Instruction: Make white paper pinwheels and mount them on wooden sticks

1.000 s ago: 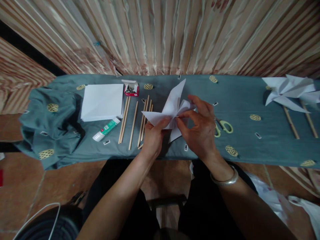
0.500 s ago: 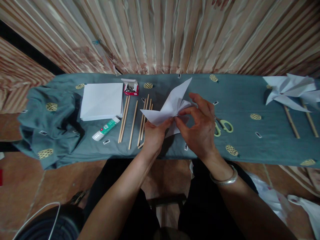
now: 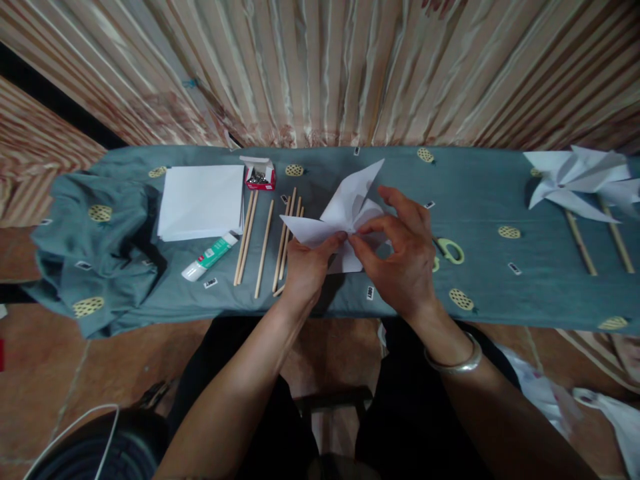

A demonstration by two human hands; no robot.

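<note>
A white paper pinwheel is held above the table, its folded points gathered at the centre. My left hand grips its left lower side, thumb pressed near the middle. My right hand pinches at the centre with thumb and index finger, the other fingers raised and curled. What lies exactly between those fingertips is too small to make out. Several wooden sticks lie left of my left hand. Partly behind my right hand rest scissors with light green handles.
A stack of white paper, an open red box of small metal pins and a glue stick lie to the left. Finished pinwheels on sticks lie far right. The green tablecloth is bunched at the left end.
The pinwheel's folds have drawn closer to the centre and it has tilted slightly. Both hands keep nearly the same place, fingertips still at the middle.
</note>
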